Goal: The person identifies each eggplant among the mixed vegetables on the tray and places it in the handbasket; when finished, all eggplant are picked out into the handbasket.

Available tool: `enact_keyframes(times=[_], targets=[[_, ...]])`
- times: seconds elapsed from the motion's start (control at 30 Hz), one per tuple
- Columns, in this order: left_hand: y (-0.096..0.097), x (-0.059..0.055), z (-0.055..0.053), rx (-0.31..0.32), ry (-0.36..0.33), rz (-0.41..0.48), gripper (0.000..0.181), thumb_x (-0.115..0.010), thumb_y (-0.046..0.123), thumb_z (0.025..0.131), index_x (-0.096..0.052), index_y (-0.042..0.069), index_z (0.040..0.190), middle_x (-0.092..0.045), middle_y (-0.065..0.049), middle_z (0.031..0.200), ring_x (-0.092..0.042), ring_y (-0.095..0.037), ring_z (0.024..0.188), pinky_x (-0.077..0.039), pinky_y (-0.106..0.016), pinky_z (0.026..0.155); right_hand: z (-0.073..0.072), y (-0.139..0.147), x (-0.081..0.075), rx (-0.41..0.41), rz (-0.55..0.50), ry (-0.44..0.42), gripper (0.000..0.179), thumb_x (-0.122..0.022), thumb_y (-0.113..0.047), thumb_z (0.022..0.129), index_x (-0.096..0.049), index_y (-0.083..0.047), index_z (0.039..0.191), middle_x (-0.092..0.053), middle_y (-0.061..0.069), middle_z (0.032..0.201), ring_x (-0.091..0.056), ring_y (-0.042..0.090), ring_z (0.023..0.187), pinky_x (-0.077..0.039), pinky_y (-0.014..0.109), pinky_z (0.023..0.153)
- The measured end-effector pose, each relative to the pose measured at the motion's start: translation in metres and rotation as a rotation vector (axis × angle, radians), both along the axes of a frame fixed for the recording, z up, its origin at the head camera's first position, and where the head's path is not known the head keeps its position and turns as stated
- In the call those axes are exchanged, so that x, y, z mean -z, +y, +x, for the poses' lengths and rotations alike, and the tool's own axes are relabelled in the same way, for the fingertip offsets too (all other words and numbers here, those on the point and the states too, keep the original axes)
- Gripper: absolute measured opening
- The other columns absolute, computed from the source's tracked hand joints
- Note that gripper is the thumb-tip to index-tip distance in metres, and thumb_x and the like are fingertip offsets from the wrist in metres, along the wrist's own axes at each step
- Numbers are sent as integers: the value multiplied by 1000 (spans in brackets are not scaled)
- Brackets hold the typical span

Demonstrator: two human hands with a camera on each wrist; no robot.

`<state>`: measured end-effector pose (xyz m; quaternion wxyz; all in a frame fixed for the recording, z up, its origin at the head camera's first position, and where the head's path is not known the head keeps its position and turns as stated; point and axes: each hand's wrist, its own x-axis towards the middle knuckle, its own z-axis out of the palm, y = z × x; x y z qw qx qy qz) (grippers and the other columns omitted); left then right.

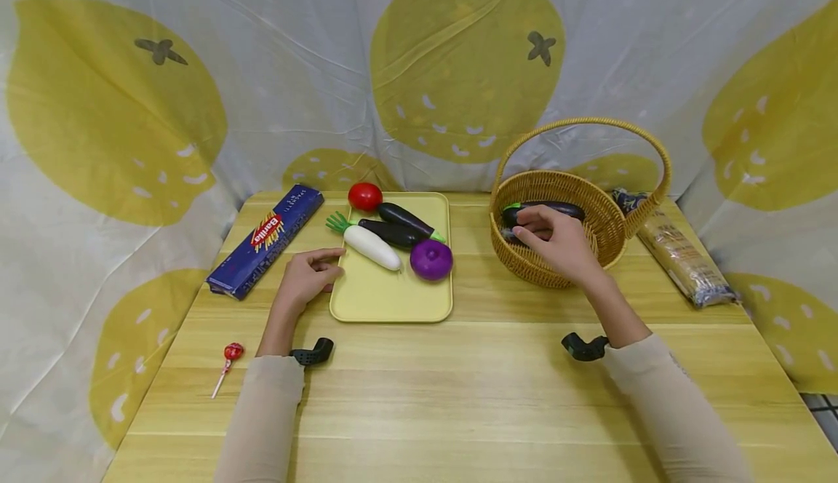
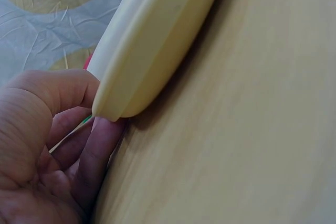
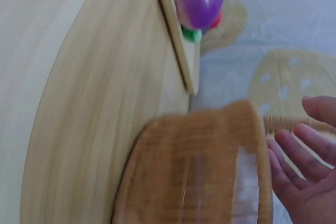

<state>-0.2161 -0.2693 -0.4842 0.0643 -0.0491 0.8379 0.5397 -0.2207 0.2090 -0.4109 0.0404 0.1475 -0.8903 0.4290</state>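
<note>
My left hand pinches the left rim of a pale yellow tray; in the left wrist view its thumb and fingers meet at the tray's edge. On the tray lie a tomato, two eggplants, a white radish with green leaves and a purple onion. Over the wicker basket hovers my right hand, fingers loosely bent and apart. In the right wrist view this hand holds nothing. An eggplant lies in the basket, partly hidden by the hand.
A blue spaghetti box lies left of the tray, and a lollipop nearer the front left. To the basket's right is a clear pack of dry noodles. The basket's tall handle arches upward. A lemon-print cloth hangs behind the table.
</note>
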Motion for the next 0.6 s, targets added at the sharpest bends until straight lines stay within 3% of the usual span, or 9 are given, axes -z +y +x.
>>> enact_keyframes(times=[0.23, 0.6], targets=[[-1, 0, 0, -2, -3, -15, 42, -76, 19, 91, -72, 19, 133, -71, -17, 107, -63, -9, 78, -60, -24, 65, -7, -37, 0, -82, -28, 7, 39, -67, -35, 101, -65, -9, 131, -71, 10, 122, -70, 23, 107, -59, 38, 90], [-2, 3, -2, -10, 3, -27, 41, -75, 15, 92, -72, 18, 133, -72, -18, 108, -64, -11, 76, -61, -26, 64, -31, -84, 9, -129, -63, -90, 41, -69, -30, 100, -64, -7, 134, -68, 15, 132, -69, 29, 115, -59, 44, 95]])
